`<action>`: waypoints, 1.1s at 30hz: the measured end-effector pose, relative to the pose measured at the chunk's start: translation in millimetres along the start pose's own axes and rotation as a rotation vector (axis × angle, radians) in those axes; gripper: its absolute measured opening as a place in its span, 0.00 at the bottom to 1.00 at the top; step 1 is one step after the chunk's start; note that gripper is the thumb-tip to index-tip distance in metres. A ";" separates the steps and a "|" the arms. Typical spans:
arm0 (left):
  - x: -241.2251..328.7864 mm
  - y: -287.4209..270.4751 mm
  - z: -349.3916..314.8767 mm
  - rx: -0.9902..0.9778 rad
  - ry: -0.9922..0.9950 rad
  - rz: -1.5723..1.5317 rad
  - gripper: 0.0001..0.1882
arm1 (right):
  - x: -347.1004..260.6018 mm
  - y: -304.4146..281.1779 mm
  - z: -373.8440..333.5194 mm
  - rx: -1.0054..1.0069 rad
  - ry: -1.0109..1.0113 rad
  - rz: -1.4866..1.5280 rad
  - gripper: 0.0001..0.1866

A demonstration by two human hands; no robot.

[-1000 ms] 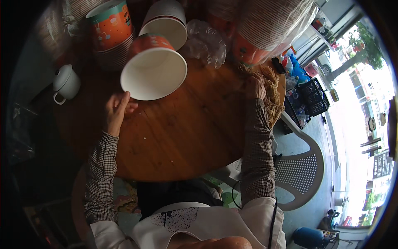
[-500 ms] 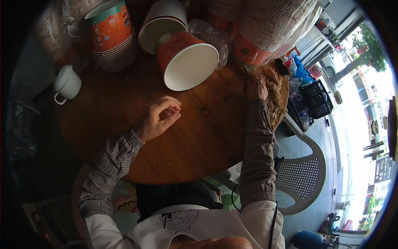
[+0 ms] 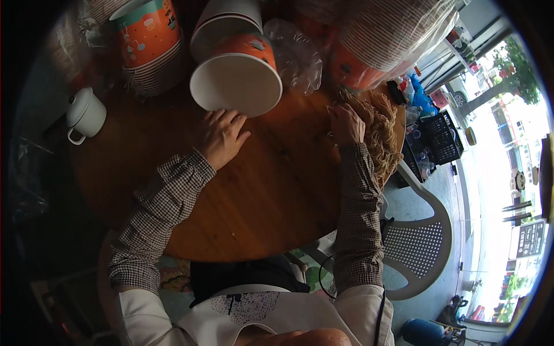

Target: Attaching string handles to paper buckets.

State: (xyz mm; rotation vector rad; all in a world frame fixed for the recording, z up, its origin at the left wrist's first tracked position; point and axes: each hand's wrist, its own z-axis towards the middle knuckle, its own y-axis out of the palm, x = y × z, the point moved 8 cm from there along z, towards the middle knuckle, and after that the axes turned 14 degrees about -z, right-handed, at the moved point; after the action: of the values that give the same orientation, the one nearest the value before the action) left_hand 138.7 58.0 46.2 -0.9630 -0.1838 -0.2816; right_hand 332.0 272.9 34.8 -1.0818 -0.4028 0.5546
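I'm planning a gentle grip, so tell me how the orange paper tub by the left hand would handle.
The orange paper tub is probably light, being hollow and empty-looking. It looks thin-walled, so may dent if the left hand squeezes hard. Round and tilted, it could roll if pushed.

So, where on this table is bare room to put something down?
The widest bare patch of the table lies between the left hand and the right hand, down to its near edge. A darker one separates the left hand from the white mug. Crowded: the far side, with paper bowls and a plastic bag; the right edge, with tan strands.
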 end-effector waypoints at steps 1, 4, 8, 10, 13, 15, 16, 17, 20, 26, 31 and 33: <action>1.6 -1.9 -0.9 0.000 -0.006 -0.001 0.16 | -2.4 0.1 -0.7 -0.003 -0.005 0.000 0.10; -0.4 -6.4 -5.0 -0.019 -0.053 0.061 0.11 | -36.1 -11.4 -4.5 -0.173 0.069 0.889 0.08; -0.2 -7.2 -2.5 0.016 -0.058 0.064 0.09 | -75.2 -25.1 -12.9 -0.353 0.075 1.081 0.08; 2.3 -14.7 -1.0 0.047 -0.061 0.012 0.09 | -97.2 -28.9 -16.7 -0.421 -0.080 1.155 0.08; -5.7 -28.3 -7.0 0.232 -0.057 -0.290 0.11 | -118.7 -33.9 -19.9 -0.479 -0.139 1.226 0.08; -10.9 -34.0 -5.5 0.174 -0.196 -0.461 0.13 | -129.6 -37.6 -19.7 -0.486 -0.181 1.181 0.07; -17.4 -29.5 -6.9 0.116 -0.331 -0.637 0.15 | -136.2 -38.5 -19.9 -0.488 -0.219 1.132 0.07; -17.6 -29.6 -6.9 0.119 -0.332 -0.632 0.15 | -141.9 -38.0 -19.1 -0.487 -0.225 1.134 0.07; -12.4 -22.9 -5.5 0.076 -0.344 -0.703 0.18 | -159.7 -39.9 -18.4 -0.451 -0.341 1.049 0.07; -16.7 -13.9 -10.9 0.195 -0.376 -0.718 0.12 | -174.5 -38.5 -20.4 -0.425 -0.374 0.910 0.08; -3.1 -22.3 -8.9 0.249 -0.222 -0.548 0.04 | -169.3 -39.6 -22.9 -0.274 -0.336 0.879 0.09; -3.2 -22.7 -11.0 0.266 -0.207 -0.546 0.04 | -170.1 -37.7 -23.4 -0.301 -0.298 0.919 0.09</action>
State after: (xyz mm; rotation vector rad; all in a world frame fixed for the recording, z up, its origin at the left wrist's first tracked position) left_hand 128.8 37.1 56.8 -0.6614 -0.6619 -0.6412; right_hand 218.3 139.9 52.4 -1.4661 -0.2284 1.5177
